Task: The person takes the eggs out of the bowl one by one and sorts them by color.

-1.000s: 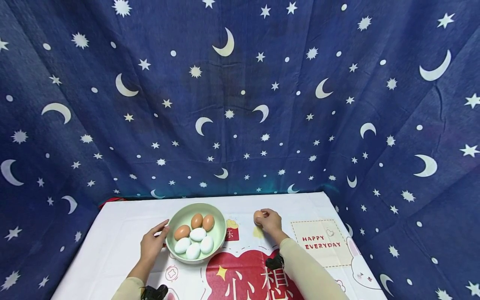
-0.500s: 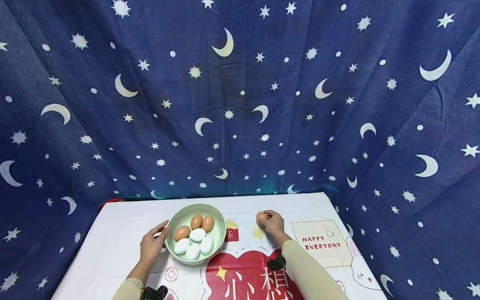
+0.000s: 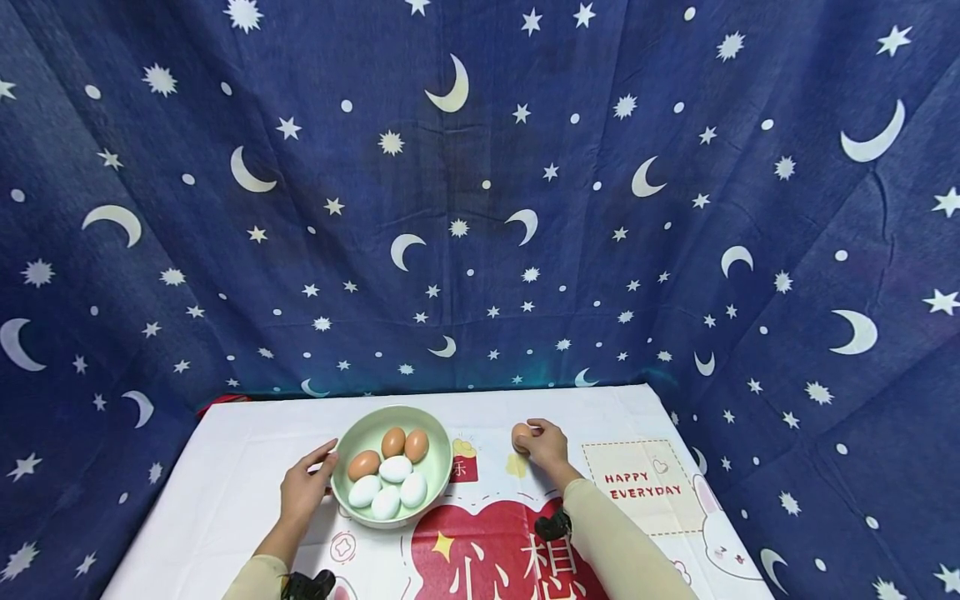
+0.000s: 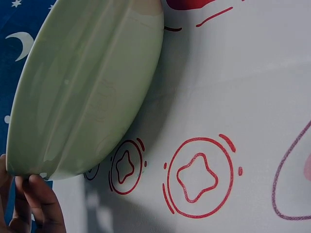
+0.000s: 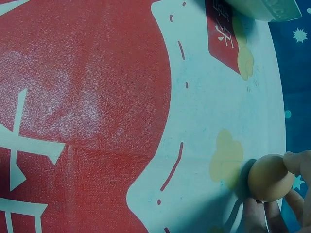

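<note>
We see a round, shiny, pale green bowl (image 3: 367,432) with three smooth brown eggs (image 3: 416,446) and four white eggs (image 3: 386,503) in it. Our left hand (image 3: 302,487) pinches the bowl's edge. Our right hand (image 3: 547,448) grips another brown egg (image 5: 270,178) with thumb and fingertips, well to the right of the bowl, over the white cloth (image 3: 262,433); we can't tell if it touches. The cloth's red part looks bumpy. It says "HAPPY EVERYDAY" in red letters (image 3: 641,485) and "心想" in big white ones.
</note>
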